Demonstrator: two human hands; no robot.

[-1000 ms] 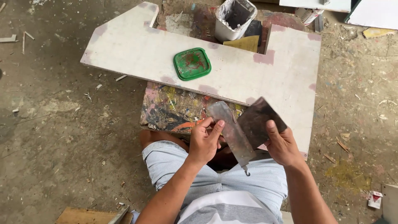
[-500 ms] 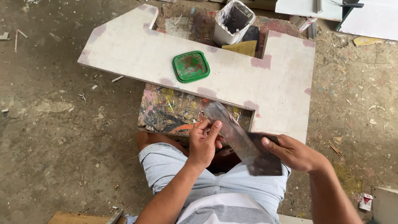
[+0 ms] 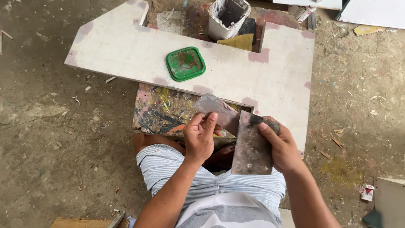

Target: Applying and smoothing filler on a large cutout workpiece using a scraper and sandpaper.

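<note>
Over the lap, both hands work two flat scraper blades. I see the left hand gripping the grey blade, thumb and fingers pinched on its near end, blade tilted up and away toward the white board. Right hand closed on the dark blade, fingers curled over its right edge, blade hanging down over the striped shorts. The two blades touch where the grey one meets the dark one's upper left edge.

Around: white board lies flat on the floor, cut to an odd notched shape, pink filler patches at edges. Green square lid sits on it, stained, well apart from the hands. In the notch behind stands a white tub, smeared grey, with a yellowish sandpaper piece just beside it. Under the board's near edge, a paint-splattered slab, partly hidden by the left hand and grey blade. Dirt floor with chips and scraps. A wood piece at bottom left, a small red-and-white packet at right.

Both forearms come up from the bottom edge, wrists bent inward, hands close together. Knee bare under the left hand.
</note>
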